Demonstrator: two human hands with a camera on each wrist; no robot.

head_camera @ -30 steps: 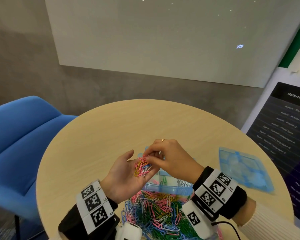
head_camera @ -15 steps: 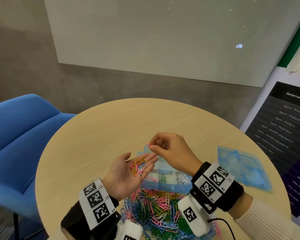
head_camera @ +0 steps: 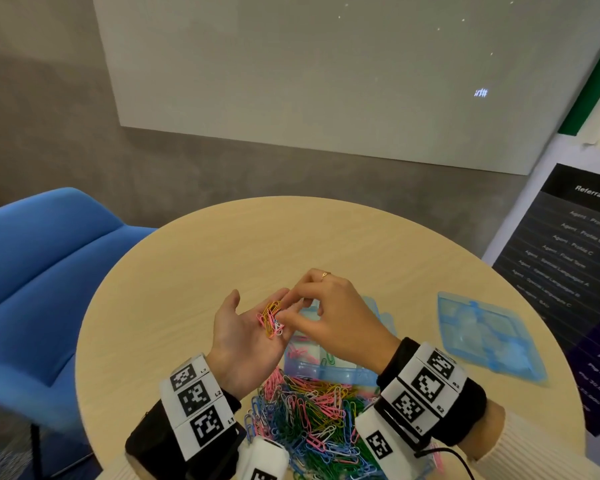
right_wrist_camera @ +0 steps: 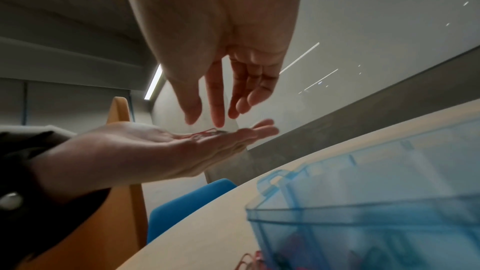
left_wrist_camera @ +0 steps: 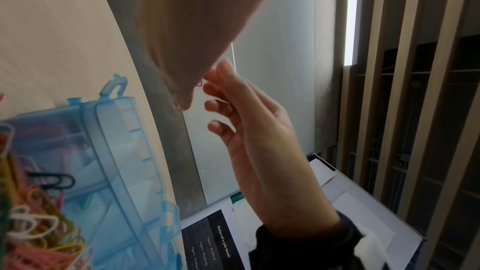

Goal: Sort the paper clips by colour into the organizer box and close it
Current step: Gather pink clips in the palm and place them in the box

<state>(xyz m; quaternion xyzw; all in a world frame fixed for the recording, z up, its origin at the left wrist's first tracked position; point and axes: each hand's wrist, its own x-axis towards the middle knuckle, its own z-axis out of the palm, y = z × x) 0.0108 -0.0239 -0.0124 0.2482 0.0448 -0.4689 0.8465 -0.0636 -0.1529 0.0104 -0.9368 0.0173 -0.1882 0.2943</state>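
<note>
Clips being picked from a flat palm, centre of frame.
A small bunch of paper clips (head_camera: pixel 271 318) is carried on the flat, uncurled left hand (head_camera: pixel 246 337) as a tray; right hand (head_camera: pixel 333 317) fingertips are lowered onto it, whether a clip is pinched cannot be told; the organizer box (head_camera: pixel 368 375) lies open just below.

A loose heap of paper clips (head_camera: pixel 312 417), pink, green, blue, yellow and white, lies at the bottom centre. Just above it sits the translucent blue organizer box (head_camera: pixel 329 370), open, a few pink and green clips in its compartments. Its lid (head_camera: pixel 485 337) lies flat at right.
</note>
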